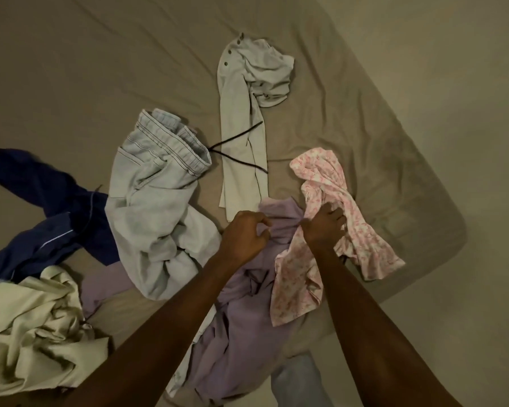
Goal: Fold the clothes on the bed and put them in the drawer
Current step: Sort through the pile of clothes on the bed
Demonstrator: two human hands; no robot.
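Several crumpled clothes lie on the bed (pixel 106 71). A pink floral garment (pixel 329 183) lies at the right, and my right hand (pixel 325 227) rests on its middle with fingers curled into the cloth. My left hand (pixel 244 235) hovers just over a lilac garment (pixel 247 318) with thumb and fingers half curled, and holds nothing that I can make out. Light blue jeans (pixel 153 201) lie left of my hands. Pale grey trousers (pixel 244 113) with a dark drawstring lie further off.
A navy garment (pixel 50 212) and a cream satin garment (pixel 33 330) lie at the left. The bed's rounded corner (pixel 450 224) is at the right, with pale floor beyond it. No drawer is in view.
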